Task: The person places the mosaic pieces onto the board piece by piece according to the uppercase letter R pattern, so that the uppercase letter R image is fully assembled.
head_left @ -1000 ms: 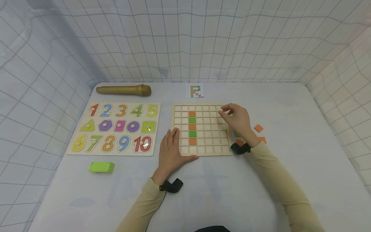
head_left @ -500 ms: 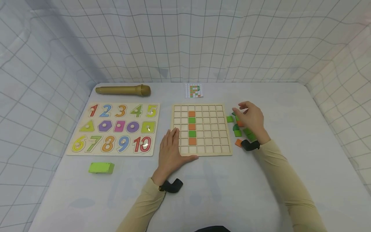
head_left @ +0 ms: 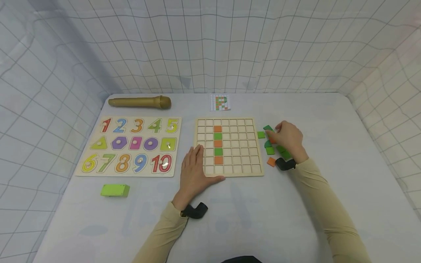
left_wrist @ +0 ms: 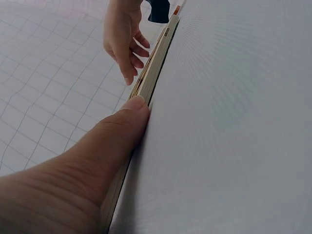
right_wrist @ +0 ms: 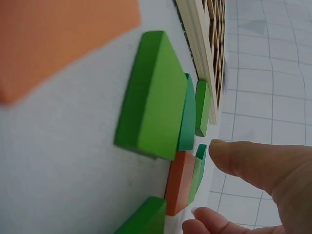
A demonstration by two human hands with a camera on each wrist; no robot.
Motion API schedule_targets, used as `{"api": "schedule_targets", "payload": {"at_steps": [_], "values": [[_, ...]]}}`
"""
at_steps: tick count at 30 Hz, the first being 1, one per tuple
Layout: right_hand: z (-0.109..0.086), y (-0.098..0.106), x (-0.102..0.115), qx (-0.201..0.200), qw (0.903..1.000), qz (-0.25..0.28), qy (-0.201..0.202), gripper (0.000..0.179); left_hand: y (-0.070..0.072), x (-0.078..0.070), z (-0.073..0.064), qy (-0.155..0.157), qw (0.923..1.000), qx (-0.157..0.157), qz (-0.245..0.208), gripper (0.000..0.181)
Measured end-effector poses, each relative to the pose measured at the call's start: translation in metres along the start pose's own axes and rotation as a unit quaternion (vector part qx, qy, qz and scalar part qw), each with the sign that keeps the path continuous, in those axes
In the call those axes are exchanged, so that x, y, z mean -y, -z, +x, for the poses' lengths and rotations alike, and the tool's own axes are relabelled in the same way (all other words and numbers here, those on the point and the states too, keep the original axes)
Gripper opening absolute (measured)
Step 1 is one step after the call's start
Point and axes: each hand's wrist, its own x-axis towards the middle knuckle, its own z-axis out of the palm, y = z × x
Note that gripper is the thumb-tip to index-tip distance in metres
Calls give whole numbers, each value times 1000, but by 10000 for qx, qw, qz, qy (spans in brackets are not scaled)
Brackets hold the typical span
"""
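Note:
My left hand (head_left: 192, 171) rests on the left front part of the wooden grid board (head_left: 243, 176), fingers extended and thumb along its front edge. Orange and green square tiles fill part of one column, including a green tile (head_left: 218, 151). Beyond the board's right side, my right hand (head_left: 287, 138) reaches over loose tiles. In the right wrist view its thumb (right_wrist: 243, 158) and bent fingers (right_wrist: 214, 224) are apart, close to an orange tile (right_wrist: 179, 183) and green ones, with nothing pinched. A larger-looking green tile (right_wrist: 158, 102) lies nearer that camera. The hand partly hides the pile in the head view.
A small pattern card (head_left: 220, 102) lies behind the board. To the left are a number-and-shape puzzle (head_left: 128, 146), a gold microphone (head_left: 139, 102) and a lime-green block (head_left: 115, 190). A gridded white curtain (head_left: 223, 47) surrounds the table.
My right hand has moved right from over the board's right edge to the loose tiles, then lowered among them. My left hand has stayed in place.

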Motion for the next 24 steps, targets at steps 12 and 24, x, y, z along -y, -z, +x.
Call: {"api": "schedule_targets", "payload": {"at_steps": [12, 24], "values": [[4, 5, -1, 526, 9983, -150, -215, 44, -1, 0, 0, 28, 10000, 4, 4, 120], [2, 8, -1, 542, 9977, 358, -190, 34, -2, 1, 1, -10, 10000, -8, 38, 120]]}}
